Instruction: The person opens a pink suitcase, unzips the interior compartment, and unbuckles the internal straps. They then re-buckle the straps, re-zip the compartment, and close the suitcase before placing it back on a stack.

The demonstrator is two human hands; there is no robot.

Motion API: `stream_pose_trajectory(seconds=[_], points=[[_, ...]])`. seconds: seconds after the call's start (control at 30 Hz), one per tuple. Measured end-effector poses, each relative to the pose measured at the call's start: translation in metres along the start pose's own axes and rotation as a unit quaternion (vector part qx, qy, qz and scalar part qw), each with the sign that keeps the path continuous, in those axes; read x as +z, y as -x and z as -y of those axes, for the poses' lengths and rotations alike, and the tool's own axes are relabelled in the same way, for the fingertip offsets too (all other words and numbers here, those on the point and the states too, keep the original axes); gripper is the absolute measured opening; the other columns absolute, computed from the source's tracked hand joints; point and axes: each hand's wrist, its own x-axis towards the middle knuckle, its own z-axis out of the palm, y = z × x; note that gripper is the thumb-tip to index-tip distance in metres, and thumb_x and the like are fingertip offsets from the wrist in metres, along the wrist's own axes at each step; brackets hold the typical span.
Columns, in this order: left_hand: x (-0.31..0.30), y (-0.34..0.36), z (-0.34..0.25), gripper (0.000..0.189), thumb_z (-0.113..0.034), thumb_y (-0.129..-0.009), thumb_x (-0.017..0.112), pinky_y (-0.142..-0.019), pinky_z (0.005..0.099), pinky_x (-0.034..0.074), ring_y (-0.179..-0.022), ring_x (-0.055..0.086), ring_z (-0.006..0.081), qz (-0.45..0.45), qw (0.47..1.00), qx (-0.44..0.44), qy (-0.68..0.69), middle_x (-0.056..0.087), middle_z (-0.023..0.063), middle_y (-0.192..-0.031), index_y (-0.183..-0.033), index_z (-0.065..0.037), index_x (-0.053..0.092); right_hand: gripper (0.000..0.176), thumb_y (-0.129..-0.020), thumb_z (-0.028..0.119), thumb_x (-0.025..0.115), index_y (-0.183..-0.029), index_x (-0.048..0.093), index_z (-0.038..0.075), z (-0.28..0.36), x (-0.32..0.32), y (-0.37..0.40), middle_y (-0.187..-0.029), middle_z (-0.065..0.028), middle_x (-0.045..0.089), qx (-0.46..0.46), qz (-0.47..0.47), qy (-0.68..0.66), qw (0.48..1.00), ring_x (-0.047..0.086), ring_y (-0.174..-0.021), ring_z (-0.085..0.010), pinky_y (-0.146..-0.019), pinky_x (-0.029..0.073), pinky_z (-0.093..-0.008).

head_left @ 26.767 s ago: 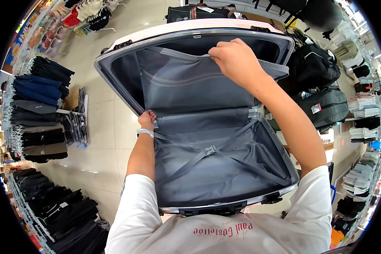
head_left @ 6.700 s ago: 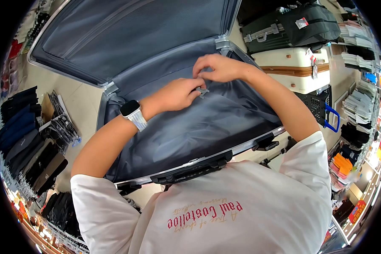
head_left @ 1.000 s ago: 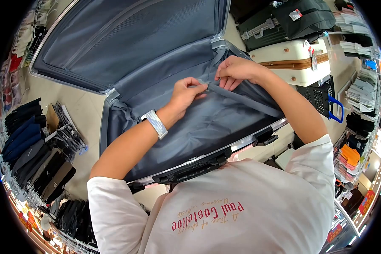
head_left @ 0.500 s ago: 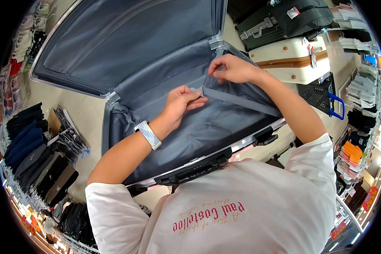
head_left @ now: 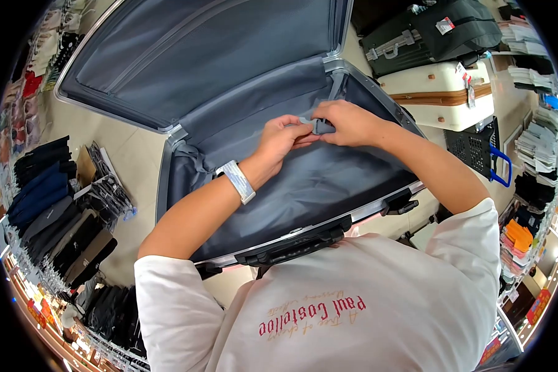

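Observation:
An open suitcase (head_left: 260,229) with grey lining lies in front of me, its lid (head_left: 223,62) tilted back. Above its lower shell, both my hands meet on a grey luggage strap (head_left: 322,126) with a buckle end. My left hand (head_left: 282,139), a watch (head_left: 235,181) on its wrist, pinches the pale end at the left. Curled over the other side of the strap is my right hand (head_left: 352,123), its fingertips close to the left ones. The strap looks bunched between them; part of it is hidden by the fingers.
At the upper right stand a cream suitcase (head_left: 437,93) and a dark green suitcase (head_left: 394,49). Below them is a black basket with a blue handle (head_left: 502,166). Dark folded clothes (head_left: 43,211) hang at the left, and shelves of packaged goods (head_left: 536,155) line the right.
My right hand has come down to join my left and has taken hold of the strap. The strap, stretched toward the right edge before, is now gathered between both hands.

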Motion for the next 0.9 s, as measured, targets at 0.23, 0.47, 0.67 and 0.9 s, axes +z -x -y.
stream_pose_trajectory(seconds=[0.23, 0.47, 0.67, 0.9], points=[[-0.009, -0.006, -0.007, 0.022, -0.009, -0.087, 0.063, -0.076, 0.0256, 0.054, -0.087, 0.069, 0.0201, 0.041, 0.994, -0.054, -0.085, 0.067, 0.0126, -0.094, -0.106, -0.001, 0.056, 0.035, -0.071, 0.010, 0.071, -0.102, 0.062, -0.001, 0.003, -0.002, 0.000, -0.089, -0.0124, 0.060, 0.043, -0.023, -0.056, 0.997, 0.062, -0.079, -0.0217, -0.072, 0.050, -0.0332], [-0.023, -0.006, -0.008, 0.018, -0.010, -0.088, 0.062, -0.078, 0.0262, 0.055, -0.087, 0.069, 0.0207, 0.029, 0.993, -0.063, -0.093, 0.068, 0.0145, -0.095, -0.102, 0.000, 0.057, 0.015, -0.082, 0.011, 0.059, -0.091, 0.062, -0.001, -0.005, -0.025, -0.004, -0.073, -0.0078, 0.065, 0.222, 0.088, -0.117, 0.964, 0.063, -0.061, -0.0153, -0.059, 0.050, -0.0285], [-0.042, -0.011, -0.014, 0.015, -0.010, -0.089, 0.060, -0.077, 0.0259, 0.055, -0.087, 0.069, 0.0206, -0.004, 0.993, -0.063, -0.101, 0.068, 0.0153, -0.095, -0.100, 0.000, 0.058, 0.016, -0.085, 0.009, 0.051, -0.086, 0.063, -0.002, -0.017, -0.033, 0.002, -0.072, -0.0078, 0.066, 0.283, 0.041, -0.120, 0.951, 0.064, -0.061, -0.0146, -0.058, 0.050, -0.0281], [-0.032, -0.007, -0.010, 0.014, -0.010, -0.091, 0.058, -0.081, 0.0277, 0.055, -0.089, 0.069, 0.0215, 0.024, 0.994, -0.066, -0.084, 0.068, 0.0160, -0.096, -0.099, 0.001, 0.057, 0.018, -0.088, 0.008, 0.048, -0.088, 0.062, -0.003, -0.024, -0.041, 0.004, -0.072, -0.0091, 0.065, 0.326, -0.008, -0.099, 0.940, 0.064, -0.060, -0.0155, -0.058, 0.051, -0.0286]])
